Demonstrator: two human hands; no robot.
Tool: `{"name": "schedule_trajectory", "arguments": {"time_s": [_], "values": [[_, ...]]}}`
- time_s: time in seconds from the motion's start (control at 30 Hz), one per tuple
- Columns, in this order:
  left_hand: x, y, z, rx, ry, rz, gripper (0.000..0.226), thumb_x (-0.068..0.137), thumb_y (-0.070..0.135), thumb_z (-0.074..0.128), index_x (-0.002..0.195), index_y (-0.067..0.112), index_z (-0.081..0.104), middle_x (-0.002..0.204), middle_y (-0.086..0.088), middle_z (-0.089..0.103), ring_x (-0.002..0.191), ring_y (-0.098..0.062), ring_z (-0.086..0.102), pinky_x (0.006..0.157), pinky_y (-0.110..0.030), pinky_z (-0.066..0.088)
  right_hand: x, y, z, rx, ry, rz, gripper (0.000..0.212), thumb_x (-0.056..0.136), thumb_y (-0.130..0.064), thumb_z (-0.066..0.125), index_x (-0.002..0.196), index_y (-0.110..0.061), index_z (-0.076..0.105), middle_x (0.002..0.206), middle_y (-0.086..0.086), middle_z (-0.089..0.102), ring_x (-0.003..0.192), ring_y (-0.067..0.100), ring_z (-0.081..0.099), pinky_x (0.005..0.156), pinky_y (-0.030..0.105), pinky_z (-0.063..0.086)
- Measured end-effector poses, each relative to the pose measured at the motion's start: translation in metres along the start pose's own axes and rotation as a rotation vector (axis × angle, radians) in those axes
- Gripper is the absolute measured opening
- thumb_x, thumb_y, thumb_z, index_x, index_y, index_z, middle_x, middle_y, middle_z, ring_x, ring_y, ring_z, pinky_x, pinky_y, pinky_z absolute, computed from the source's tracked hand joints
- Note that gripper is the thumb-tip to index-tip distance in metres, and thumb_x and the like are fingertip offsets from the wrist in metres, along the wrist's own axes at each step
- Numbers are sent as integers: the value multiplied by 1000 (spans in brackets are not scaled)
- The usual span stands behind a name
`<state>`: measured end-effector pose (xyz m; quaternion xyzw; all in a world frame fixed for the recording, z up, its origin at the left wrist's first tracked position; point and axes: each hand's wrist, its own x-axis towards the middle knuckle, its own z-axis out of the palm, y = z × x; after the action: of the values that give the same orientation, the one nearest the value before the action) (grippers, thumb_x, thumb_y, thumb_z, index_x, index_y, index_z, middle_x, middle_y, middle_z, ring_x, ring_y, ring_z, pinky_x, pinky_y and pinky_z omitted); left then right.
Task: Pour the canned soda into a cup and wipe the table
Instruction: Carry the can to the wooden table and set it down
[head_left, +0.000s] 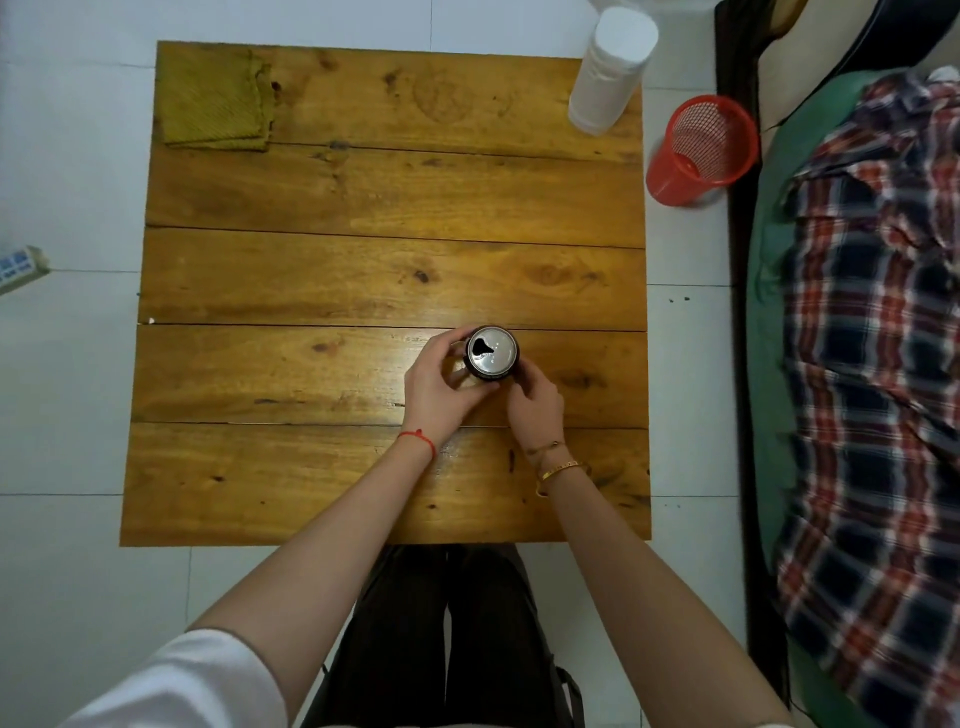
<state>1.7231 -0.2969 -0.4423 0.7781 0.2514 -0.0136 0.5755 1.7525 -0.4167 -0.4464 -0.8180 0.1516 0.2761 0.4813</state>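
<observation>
We hold the can (492, 357) upright with both hands, left hand (440, 387) wrapped round it, right hand (535, 404) pinching its near side, so nothing spills. It stands mid-bench (260, 374), open. The cups (610, 70) and cloth (215, 104) wait far beyond the can.

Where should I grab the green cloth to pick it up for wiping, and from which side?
Pinch the cloth at its right edge, coming from the right. It lies folded flat in the table's far left corner, and the stacked layers fan out there, giving fingers something to get under. That side also faces open tabletop. Both the left hand and right hand are at the can.
</observation>
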Motion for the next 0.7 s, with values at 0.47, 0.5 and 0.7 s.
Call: {"name": "schedule_trajectory", "arguments": {"time_s": [0.47,0.5,0.7], "values": [[-13,6,-26,377,-151,-19,92,75,22,82,152,18,30,152,-4,38,140,-22,32,115,-31,26,-23,5,-32,-409,-165,-113,65,92,-14,56,150,-8,27,148,11,41,138,25,37,116,35,27],[-16,9,-34,436,-161,-13,91,77,23,80,152,17,29,153,-6,36,141,-24,30,115,-30,23,-28,2,-37,-460,-167,-137,67,93,-17,57,150,-7,25,151,11,37,141,25,31,118,35,24],[-51,45,-86,684,-209,88,71,85,26,70,147,11,39,151,-12,40,139,-32,33,115,-37,24,-73,-30,-67,-746,-144,-267,66,94,-27,52,150,-6,24,153,12,34,143,30,25,119,42,20]]}}
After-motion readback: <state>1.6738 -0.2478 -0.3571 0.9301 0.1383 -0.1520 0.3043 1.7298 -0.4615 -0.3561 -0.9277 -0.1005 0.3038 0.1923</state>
